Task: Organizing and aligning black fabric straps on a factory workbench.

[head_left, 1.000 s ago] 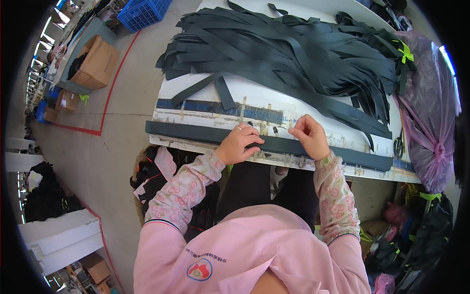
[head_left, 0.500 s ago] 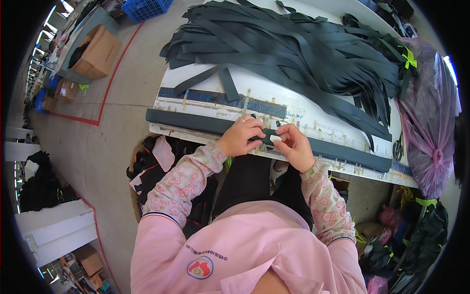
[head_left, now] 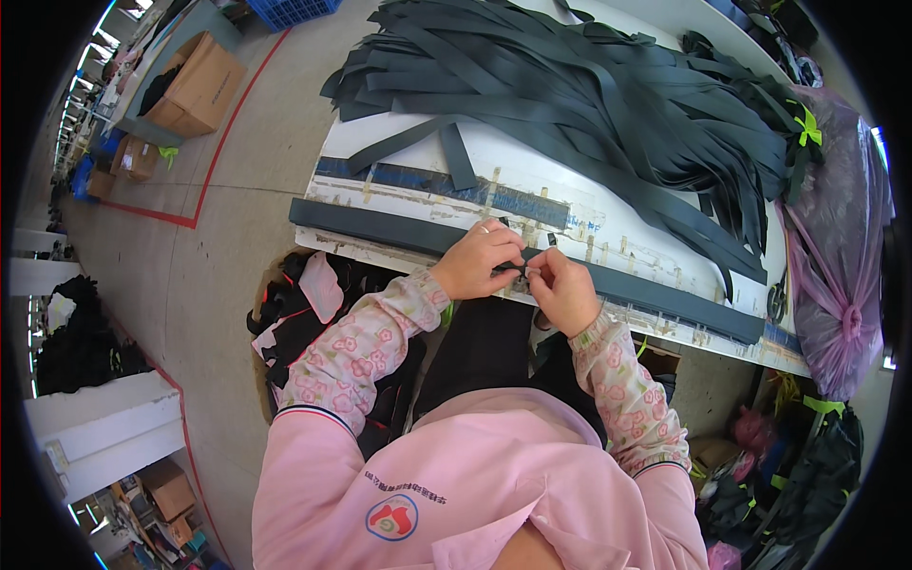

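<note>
A dark grey-green webbing strap (head_left: 380, 228) lies along the near edge of the white table (head_left: 328, 245), in what looks like a flat stack. My left hand (head_left: 480, 261) is closed over the strap's near edge, thumb and fingers bent together. Close beside it, my right hand (head_left: 568, 293) is pinched, its fingertips almost meeting those of the left. A small pale piece (head_left: 530, 275) barely shows at the right fingertips, mostly hidden. Beyond both hands, a large heap of loose straps (head_left: 570, 104) covers the far part of the table.
Scissors (head_left: 777, 300) lie at the table's right end, by a pink plastic bag (head_left: 845, 275). Below the table at left sits a box of black and pink pieces (head_left: 318, 290). Cardboard boxes (head_left: 199, 90) and a blue crate (head_left: 290, 11) stand far left.
My right hand has drawn slightly left and closed its fingertips toward my left hand. The white piece, plainly visible before, is now mostly covered. The view has shifted slightly.
</note>
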Tool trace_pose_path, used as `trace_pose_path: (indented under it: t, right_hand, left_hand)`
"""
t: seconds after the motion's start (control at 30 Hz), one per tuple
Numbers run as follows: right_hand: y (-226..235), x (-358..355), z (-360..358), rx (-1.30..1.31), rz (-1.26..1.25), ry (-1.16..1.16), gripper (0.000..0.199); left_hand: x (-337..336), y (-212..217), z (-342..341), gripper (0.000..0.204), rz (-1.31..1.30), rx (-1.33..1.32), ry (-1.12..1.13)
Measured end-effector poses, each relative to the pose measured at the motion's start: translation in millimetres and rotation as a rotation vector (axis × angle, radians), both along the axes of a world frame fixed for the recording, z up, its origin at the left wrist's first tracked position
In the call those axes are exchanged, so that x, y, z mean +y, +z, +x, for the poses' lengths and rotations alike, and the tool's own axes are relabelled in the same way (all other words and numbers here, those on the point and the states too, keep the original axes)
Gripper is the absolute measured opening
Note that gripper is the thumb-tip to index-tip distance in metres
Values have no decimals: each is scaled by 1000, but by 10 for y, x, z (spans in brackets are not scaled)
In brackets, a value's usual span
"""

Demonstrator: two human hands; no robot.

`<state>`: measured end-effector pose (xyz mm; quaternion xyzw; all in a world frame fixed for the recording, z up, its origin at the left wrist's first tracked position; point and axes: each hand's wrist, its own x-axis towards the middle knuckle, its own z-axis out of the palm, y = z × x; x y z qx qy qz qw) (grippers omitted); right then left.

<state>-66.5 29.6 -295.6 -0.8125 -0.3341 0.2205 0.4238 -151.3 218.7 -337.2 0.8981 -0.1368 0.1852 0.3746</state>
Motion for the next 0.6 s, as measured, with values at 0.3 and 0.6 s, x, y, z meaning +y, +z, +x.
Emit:
trace_pose_path:
  t: [0.3,0.6]
  right_hand:
    - [0,42,-47,2,-12,-28,9]
    - [19,-173,92,180,46,-78,10]
  left_hand:
    - [-3,-12,-15,16,2,11,10]
    - [-28,-4,16,17,22,2,6]
